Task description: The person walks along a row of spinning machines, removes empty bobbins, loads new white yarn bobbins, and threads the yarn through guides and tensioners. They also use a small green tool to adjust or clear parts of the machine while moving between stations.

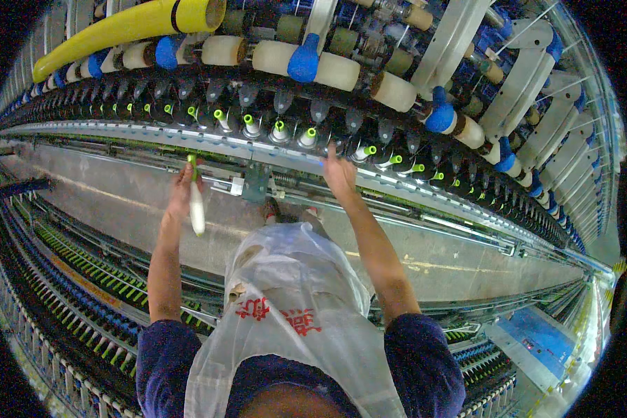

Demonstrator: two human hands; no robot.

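Note:
My left hand (181, 189) is closed around a yarn bobbin (197, 212), wound with white yarn and showing a bright green tube end at the top. It hangs nearly upright, away from the machine. My right hand (339, 175) reaches to the spindle row of the spinning frame (397, 177). Its index finger is stretched up at a spot in the row where no green tip shows, between a white bobbin (306, 138) and another bobbin (363, 152). The other fingers are partly hidden, and any thread there is too fine to make out.
Pale rollers (275, 57) with blue end pieces run above the spindles, beneath a yellow tube (125, 31). A metal rail with a grey bracket (256, 182) crosses in front of me. Another machine row (83, 279) stands behind, and a blue panel (536, 338) is at the lower right.

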